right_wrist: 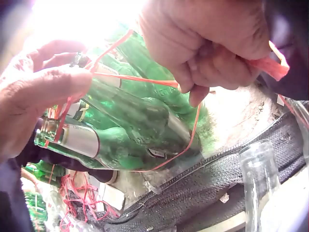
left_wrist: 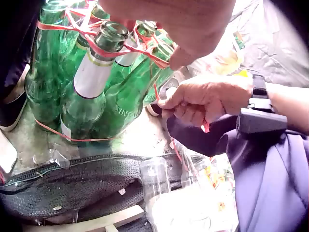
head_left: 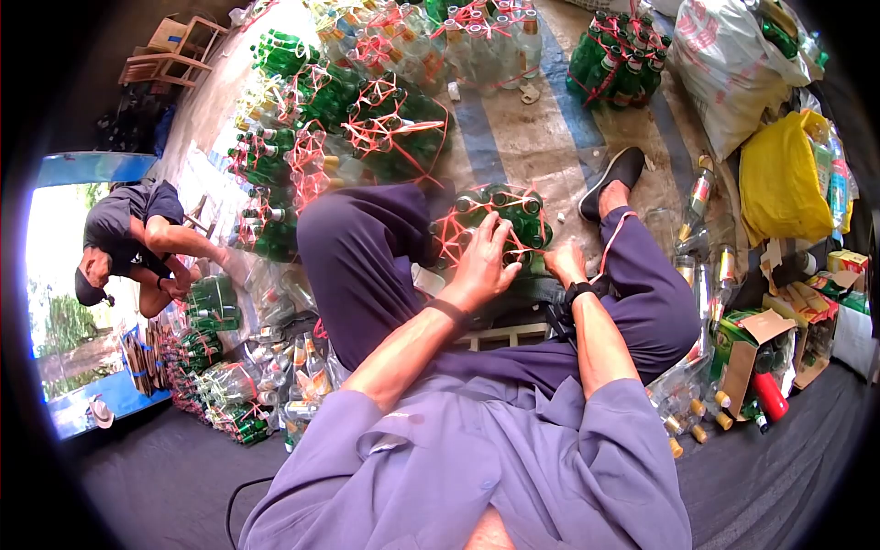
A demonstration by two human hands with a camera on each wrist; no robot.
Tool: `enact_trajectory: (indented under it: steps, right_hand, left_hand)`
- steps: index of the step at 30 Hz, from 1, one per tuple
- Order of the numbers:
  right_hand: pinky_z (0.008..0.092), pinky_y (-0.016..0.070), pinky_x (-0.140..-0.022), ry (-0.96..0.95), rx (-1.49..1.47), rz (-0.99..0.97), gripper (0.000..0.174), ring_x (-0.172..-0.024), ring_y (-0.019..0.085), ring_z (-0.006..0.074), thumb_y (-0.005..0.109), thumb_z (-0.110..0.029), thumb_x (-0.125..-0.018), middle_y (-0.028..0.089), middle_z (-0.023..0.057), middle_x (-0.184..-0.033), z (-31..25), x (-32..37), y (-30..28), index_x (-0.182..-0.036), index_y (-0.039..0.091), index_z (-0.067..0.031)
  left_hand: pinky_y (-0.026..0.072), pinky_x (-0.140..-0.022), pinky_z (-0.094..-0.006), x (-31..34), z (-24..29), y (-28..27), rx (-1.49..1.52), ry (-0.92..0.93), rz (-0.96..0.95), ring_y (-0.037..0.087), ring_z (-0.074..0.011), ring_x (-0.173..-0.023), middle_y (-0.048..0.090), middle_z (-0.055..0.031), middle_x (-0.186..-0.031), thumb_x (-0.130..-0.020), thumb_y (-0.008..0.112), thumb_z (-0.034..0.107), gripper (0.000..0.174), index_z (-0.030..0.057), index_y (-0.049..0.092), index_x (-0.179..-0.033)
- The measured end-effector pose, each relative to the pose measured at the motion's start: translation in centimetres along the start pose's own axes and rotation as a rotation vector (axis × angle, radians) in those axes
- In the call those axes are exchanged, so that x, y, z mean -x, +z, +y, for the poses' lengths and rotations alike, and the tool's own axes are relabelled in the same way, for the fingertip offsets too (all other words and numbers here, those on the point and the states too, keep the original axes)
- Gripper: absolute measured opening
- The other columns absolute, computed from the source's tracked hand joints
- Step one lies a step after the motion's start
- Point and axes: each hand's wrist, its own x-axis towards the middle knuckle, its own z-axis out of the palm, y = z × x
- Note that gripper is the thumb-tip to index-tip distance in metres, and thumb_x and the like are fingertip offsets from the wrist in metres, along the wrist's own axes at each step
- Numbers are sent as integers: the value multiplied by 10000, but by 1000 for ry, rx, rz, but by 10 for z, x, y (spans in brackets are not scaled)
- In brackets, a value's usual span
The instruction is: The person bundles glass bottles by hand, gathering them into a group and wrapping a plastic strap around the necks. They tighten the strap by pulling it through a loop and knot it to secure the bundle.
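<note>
A bundle of green glass bottles (head_left: 527, 225) stands between my legs, with pink plastic twine (right_wrist: 140, 79) crossing round the necks and another loop low round the bodies. My left hand (head_left: 481, 266) is over the near side of the bundle, its thumb and fingers about a green bottle's neck where the twine passes. Just to the right, my right hand (head_left: 566, 263) grips the twine in curled fingers. In the right wrist view the strand runs taut from the left thumb to the right fist, and a short flat end (right_wrist: 273, 67) sticks out of the fist.
Several tied bottle bundles (head_left: 394, 119) stand ahead and left; another green bundle (head_left: 619, 60) is far ahead. Loose clear bottles (head_left: 701, 197), a yellow sack (head_left: 784, 174) and cardboard boxes (head_left: 752, 339) lie right. Another person (head_left: 137, 229) crouches at left. A clear bottle (left_wrist: 155, 176) lies close by.
</note>
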Motion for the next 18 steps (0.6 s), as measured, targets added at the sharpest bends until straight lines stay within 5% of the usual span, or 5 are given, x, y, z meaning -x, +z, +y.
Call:
enact_trajectory:
  steps: [4,12,18]
  right_hand:
    - [469,525,-909,-29,18,9,384,-1129,642,414,699,-281,-841,674,271,-1156,-6,9,-5,-1075,721,22]
    - [478,525,-903,-42,48,45,350,-1116,653,410,673,-242,-836,685,256,-1146,-7,8,-5,-1073,725,10]
    - [478,517,-936,-28,19,8,373,-1138,642,406,680,-268,-834,679,257,-1166,-5,4,-4,-1085,725,4]
  left_hand:
    - [456,-923,-441,3,12,-14,-241,271,48,560,-328,-1071,540,-137,-1249,-716,757,116,542,58,568,-1221]
    - [467,-862,-420,3,-3,5,2,224,-36,566,-304,-981,597,-95,-1003,-747,684,57,276,78,641,-1018]
    - [464,-883,-420,3,-7,9,-58,176,-121,571,-295,-1010,635,-92,-1105,-753,711,97,283,83,645,-1027]
